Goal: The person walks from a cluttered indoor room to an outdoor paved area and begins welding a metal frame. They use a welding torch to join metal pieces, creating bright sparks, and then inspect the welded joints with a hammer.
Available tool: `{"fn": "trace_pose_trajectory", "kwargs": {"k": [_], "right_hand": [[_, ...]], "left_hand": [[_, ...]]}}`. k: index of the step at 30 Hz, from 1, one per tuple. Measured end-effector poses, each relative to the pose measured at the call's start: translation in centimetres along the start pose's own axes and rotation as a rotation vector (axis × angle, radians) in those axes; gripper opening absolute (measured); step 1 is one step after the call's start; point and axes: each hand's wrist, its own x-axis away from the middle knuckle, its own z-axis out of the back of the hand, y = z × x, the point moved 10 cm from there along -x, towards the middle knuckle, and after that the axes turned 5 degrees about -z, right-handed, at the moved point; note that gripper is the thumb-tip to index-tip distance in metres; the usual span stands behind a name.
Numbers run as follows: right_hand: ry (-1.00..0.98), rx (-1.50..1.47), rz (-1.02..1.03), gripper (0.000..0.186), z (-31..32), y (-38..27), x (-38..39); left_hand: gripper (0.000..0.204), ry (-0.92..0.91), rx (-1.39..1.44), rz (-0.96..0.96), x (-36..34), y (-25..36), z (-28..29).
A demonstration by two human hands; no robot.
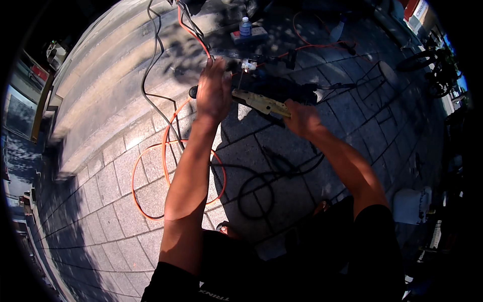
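1. The right grip (302, 120) is clamped on the lower right end of a long, yellowish tool (261, 103), its fingers curled around it.
2. That tool lies slantwise between the two hands, above the paving (121, 216), its upper left end reaching to the left hand.
3. The left grip (214, 90) shows its back, with the fingers held close together and pointing away from the person; the palm is hidden, so I cannot tell whether it is closed on anything.
4. A dark round knob (193, 92) pokes out just beside the left edge of the left hand.
5. An orange hose (164, 151) loops on the paving and passes behind the left forearm.
6. A dark cable (144, 83) hangs in front of the pale steps (110, 85) at left.
7. A black cable (239, 196) lies coiled in the shade between the forearms.
8. Beyond the hands, a bottle with bluish contents (245, 29) stands on a flat box (257, 34).
9. A white container (410, 206) sits at right, well apart from the tool.
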Motion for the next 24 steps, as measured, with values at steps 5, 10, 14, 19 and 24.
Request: {"fn": "trace_pose_trajectory", "kwargs": {"k": [5, 10, 14, 19, 24], "right_hand": [[-0.053, 0.013, -0.02, 0.041, -0.8, 0.9, -0.1], [-0.068, 0.014, -0.05, 0.044, -0.6, 1.1, -0.3], [-0.069, 0.007, -0.064, 0.043, -0.8, 1.2, -0.5], [-0.043, -0.016, -0.07, 0.042, -0.1, 0.9, -0.5], [-0.063, -0.034, -0.083, 0.041, 0.2, 0.6, -0.7]], "left_hand": [[0.04, -0.029, -0.008, 0.014, -0.1, 0.6, -0.3], [0.039, -0.035, -0.006, 0.005, 0.1, 1.1, -0.5], [0.039, -0.071, -0.037, -0.034, 0.2, 1.6, -1.2], [0.04, -0.106, -0.018, -0.04, -0.1, 2.8, -1.9], [0.042, -0.14, -0.029, -0.081, 0.0, 4.1, -2.9]]}}
